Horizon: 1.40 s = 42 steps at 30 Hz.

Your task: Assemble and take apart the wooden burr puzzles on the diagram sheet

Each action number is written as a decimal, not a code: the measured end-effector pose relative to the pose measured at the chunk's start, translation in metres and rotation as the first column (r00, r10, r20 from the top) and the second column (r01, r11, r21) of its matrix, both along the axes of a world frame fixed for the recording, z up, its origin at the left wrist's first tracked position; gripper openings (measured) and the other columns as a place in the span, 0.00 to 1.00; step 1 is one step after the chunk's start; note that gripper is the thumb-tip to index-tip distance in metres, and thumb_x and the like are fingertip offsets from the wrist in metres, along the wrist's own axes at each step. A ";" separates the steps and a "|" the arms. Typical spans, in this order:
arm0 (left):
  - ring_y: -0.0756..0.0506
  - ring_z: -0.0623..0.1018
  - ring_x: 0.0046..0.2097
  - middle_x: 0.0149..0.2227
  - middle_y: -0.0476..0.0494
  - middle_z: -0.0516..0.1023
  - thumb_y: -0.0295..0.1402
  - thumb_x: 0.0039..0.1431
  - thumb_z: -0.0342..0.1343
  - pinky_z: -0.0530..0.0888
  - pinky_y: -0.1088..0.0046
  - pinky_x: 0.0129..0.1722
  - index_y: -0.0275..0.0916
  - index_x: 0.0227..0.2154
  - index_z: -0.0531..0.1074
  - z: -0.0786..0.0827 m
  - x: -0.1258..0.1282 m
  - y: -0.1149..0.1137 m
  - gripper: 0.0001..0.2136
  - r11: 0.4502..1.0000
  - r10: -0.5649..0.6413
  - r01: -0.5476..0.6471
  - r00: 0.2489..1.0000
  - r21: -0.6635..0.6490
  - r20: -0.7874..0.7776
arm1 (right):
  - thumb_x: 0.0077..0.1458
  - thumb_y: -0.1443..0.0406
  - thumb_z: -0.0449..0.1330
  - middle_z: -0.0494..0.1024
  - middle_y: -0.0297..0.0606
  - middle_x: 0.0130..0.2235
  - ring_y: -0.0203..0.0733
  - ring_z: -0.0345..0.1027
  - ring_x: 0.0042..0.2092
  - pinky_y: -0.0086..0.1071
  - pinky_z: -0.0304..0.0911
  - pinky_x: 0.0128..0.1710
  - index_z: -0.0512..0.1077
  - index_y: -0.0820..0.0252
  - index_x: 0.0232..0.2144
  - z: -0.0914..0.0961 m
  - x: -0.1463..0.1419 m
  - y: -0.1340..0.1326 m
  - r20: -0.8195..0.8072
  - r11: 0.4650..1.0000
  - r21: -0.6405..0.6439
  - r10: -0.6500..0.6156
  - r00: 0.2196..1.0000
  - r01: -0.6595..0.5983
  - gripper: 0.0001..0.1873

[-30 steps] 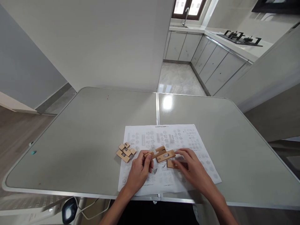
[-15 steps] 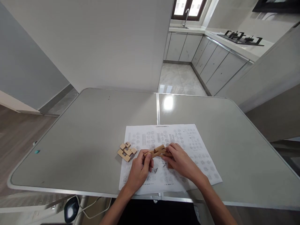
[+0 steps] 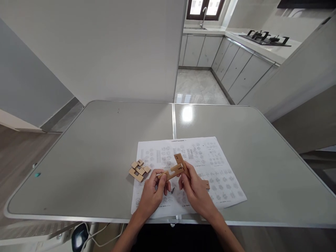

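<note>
My left hand (image 3: 153, 190) is closed on a notched wooden puzzle piece (image 3: 176, 170) that bears a dark mark at its right end. In my right hand (image 3: 193, 185) is a second wooden puzzle piece (image 3: 179, 159) marked 2, slanting up to the left. The two pieces meet or overlap near the right fingertips; whether they interlock I cannot tell. Left of my hands, several wooden pieces (image 3: 140, 170) sit joined in a cluster, one marked 3. Another wooden piece (image 3: 207, 184) lies on the sheet, partly hidden behind my right hand.
A printed sheet (image 3: 225, 182) with rows of small diagrams lies under my hands on the grey folding table (image 3: 78, 157). The table's seam (image 3: 173, 122) runs away from me. A small teal bit (image 3: 37, 174) is near the left edge. Cables (image 3: 97, 238) hang below.
The piece marked 2 has come up upright in my right hand beside the left hand's piece. My right hand has turned and moved slightly left, uncovering more of the piece on the sheet.
</note>
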<state>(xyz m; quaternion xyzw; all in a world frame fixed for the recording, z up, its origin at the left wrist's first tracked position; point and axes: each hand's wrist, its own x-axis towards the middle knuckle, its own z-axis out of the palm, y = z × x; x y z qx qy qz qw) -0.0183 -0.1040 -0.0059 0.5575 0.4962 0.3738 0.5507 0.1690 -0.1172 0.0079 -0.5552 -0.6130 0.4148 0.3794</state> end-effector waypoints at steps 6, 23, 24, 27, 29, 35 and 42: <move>0.49 0.72 0.26 0.24 0.51 0.75 0.51 0.74 0.49 0.70 0.73 0.30 0.41 0.41 0.68 0.013 0.000 -0.006 0.18 1.000 0.025 -0.025 0.998 -0.008 -0.062 | 0.76 0.62 0.42 0.75 0.38 0.37 0.45 0.71 0.36 0.43 0.74 0.43 0.52 0.52 0.73 -0.001 -0.001 -0.009 0.024 0.998 0.055 0.003 1.000 -0.004 0.27; 0.48 0.73 0.25 0.24 0.50 0.77 0.50 0.74 0.49 0.70 0.72 0.30 0.41 0.38 0.70 0.033 0.024 -0.015 0.17 0.998 0.050 -0.054 0.994 -0.033 -0.097 | 0.75 0.66 0.41 0.76 0.48 0.55 0.50 0.75 0.52 0.46 0.78 0.51 0.47 0.49 0.77 -0.004 -0.008 -0.025 0.134 0.977 0.190 -0.125 0.983 0.099 0.31; 0.48 0.73 0.25 0.24 0.50 0.77 0.50 0.74 0.48 0.70 0.72 0.30 0.41 0.38 0.70 0.033 0.026 -0.015 0.17 0.998 0.049 -0.053 0.994 -0.032 -0.101 | 0.75 0.65 0.41 0.75 0.49 0.58 0.51 0.74 0.55 0.46 0.77 0.53 0.46 0.49 0.77 -0.005 -0.008 -0.026 0.129 0.977 0.187 -0.129 0.983 0.104 0.32; 0.48 0.73 0.25 0.24 0.50 0.77 0.50 0.74 0.48 0.69 0.72 0.30 0.42 0.38 0.70 0.034 0.029 -0.015 0.18 0.998 0.045 -0.049 0.992 -0.029 -0.119 | 0.75 0.66 0.42 0.73 0.50 0.61 0.51 0.73 0.59 0.46 0.77 0.55 0.42 0.47 0.78 -0.006 -0.008 -0.029 0.129 0.980 0.171 -0.124 0.984 0.101 0.33; 0.48 0.72 0.25 0.24 0.50 0.77 0.51 0.74 0.48 0.68 0.72 0.29 0.42 0.37 0.70 0.035 0.030 -0.014 0.18 0.998 0.035 -0.040 0.992 -0.039 -0.122 | 0.75 0.67 0.42 0.74 0.49 0.60 0.51 0.73 0.61 0.47 0.77 0.55 0.40 0.46 0.78 -0.005 -0.005 -0.030 0.139 0.983 0.157 -0.112 0.984 0.090 0.35; 0.48 0.69 0.25 0.24 0.51 0.76 0.51 0.74 0.47 0.66 0.72 0.29 0.42 0.38 0.69 0.035 0.029 -0.014 0.18 0.996 -0.004 -0.004 0.996 -0.084 -0.091 | 0.74 0.71 0.42 0.68 0.44 0.70 0.51 0.62 0.71 0.51 0.69 0.66 0.41 0.42 0.78 0.004 0.001 -0.030 0.132 0.989 0.144 -0.028 0.991 0.009 0.37; 0.47 0.70 0.27 0.25 0.51 0.74 0.52 0.74 0.47 0.65 0.71 0.31 0.42 0.37 0.69 0.039 0.031 -0.014 0.19 0.997 -0.007 -0.002 0.994 -0.079 -0.106 | 0.71 0.75 0.43 0.62 0.40 0.74 0.50 0.56 0.75 0.52 0.65 0.69 0.40 0.41 0.78 0.008 -0.003 -0.033 0.141 0.988 0.157 -0.016 0.990 -0.006 0.41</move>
